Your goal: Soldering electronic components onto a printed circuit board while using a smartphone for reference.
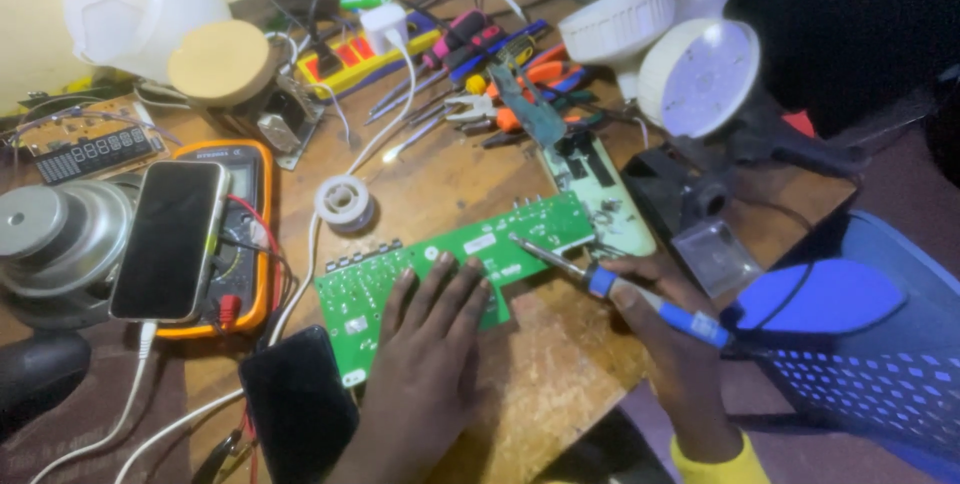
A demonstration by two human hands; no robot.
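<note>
green board [450,269] | long, flat on the wooden table, slanting up to the right, tiny white marks on top || blue-handled soldering iron [620,294] | thin metal tip touching the board's right part

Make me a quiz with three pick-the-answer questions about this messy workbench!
1. Where does the left hand rest?
A on the green circuit board
B on the white fan
C on the floor

2. What colour is the handle of the soldering iron?
A red
B blue
C yellow

3. How is the dark phone lying?
A standing upright
B flat, across the orange multimeter
C inside a box

Answers: 1 A, its fingers press the board; 2 B, the right hand grips a blue handle; 3 B, it lies screen up, covering the meter.
</note>
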